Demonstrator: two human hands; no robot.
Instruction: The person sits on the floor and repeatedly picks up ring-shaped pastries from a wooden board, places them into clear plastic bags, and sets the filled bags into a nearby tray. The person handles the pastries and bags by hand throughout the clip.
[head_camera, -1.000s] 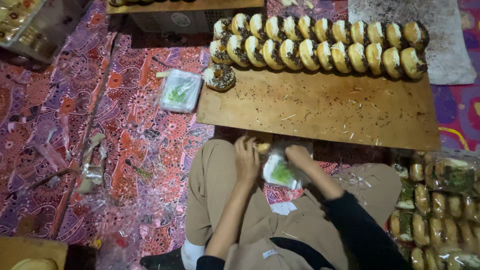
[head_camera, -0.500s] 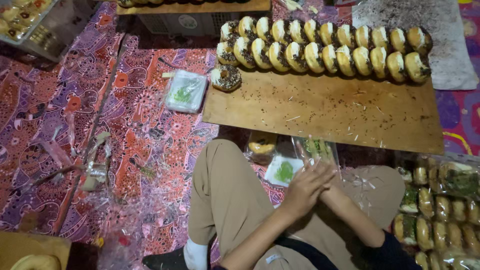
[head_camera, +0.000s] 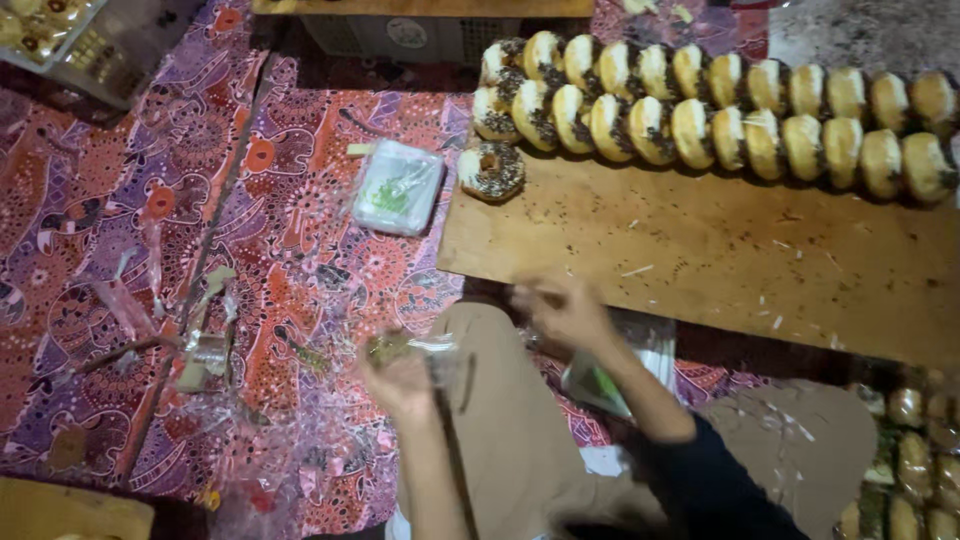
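My left hand (head_camera: 402, 378) is raised over the patterned mat, left of my knee, and holds a doughnut in a clear plastic bag (head_camera: 392, 346). My right hand (head_camera: 566, 314) is blurred in motion just below the front edge of the wooden board (head_camera: 700, 260); nothing shows in it. Two rows of sprinkled doughnuts (head_camera: 700, 110) stand on edge along the board's far side. One doughnut (head_camera: 490, 170) lies flat at the board's left corner.
A stack of clear bags (head_camera: 398, 187) lies on the patterned mat (head_camera: 150, 220) left of the board. Another bag packet (head_camera: 603, 380) rests by my lap. Bagged doughnuts (head_camera: 912, 460) are piled at the lower right. Plastic scraps (head_camera: 200, 340) litter the mat.
My hands were together over my lap. They have parted: the left swung out to the left with the bagged doughnut, the right moved up toward the board. The view shifted right.
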